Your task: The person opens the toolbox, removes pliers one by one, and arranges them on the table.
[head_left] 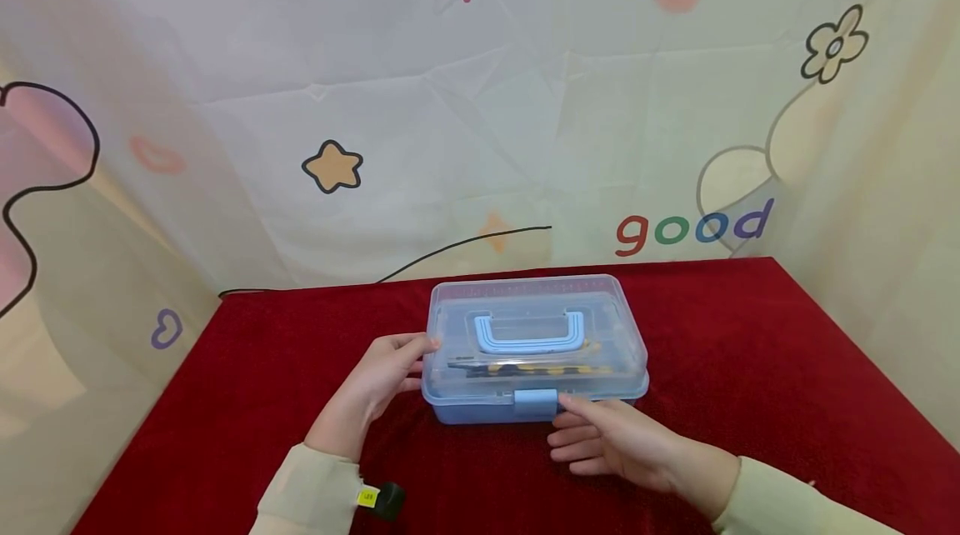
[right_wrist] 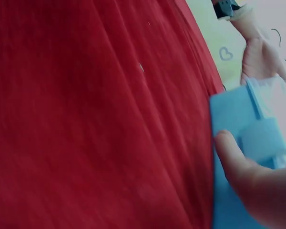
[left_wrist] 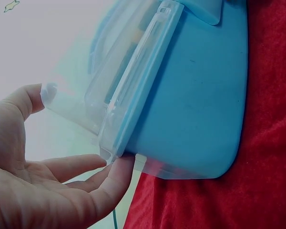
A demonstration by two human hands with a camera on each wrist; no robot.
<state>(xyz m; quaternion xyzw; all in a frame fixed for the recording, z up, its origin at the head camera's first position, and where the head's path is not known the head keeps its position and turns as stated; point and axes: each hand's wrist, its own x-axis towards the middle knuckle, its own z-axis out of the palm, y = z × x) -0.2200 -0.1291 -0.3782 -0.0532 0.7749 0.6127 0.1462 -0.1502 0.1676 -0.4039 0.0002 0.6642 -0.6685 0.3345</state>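
Observation:
A clear-lidded, light blue plastic storage box (head_left: pixel 468 412) sits on a red cloth, its lid down. On its front is a blue latch (head_left: pixel 536 402), and a folding blue handle (head_left: pixel 529 345) lies on top. My left hand (head_left: pixel 386 368) holds the left end, thumb on the lid and fingertips under the rim in the left wrist view. At the latch's right side is my right hand (head_left: pixel 615 439), thumb at its edge and fingers extended in front of the box. Dark and yellow items (head_left: pixel 543 369) show blurred through the lid.
Red cloth (head_left: pixel 727 368) covers the table around the box. Behind it hangs a pale curtain (head_left: pixel 465 118) printed with a star, flower and the word "good". A small black device (head_left: pixel 388 501) with a yellow label is at the left sleeve.

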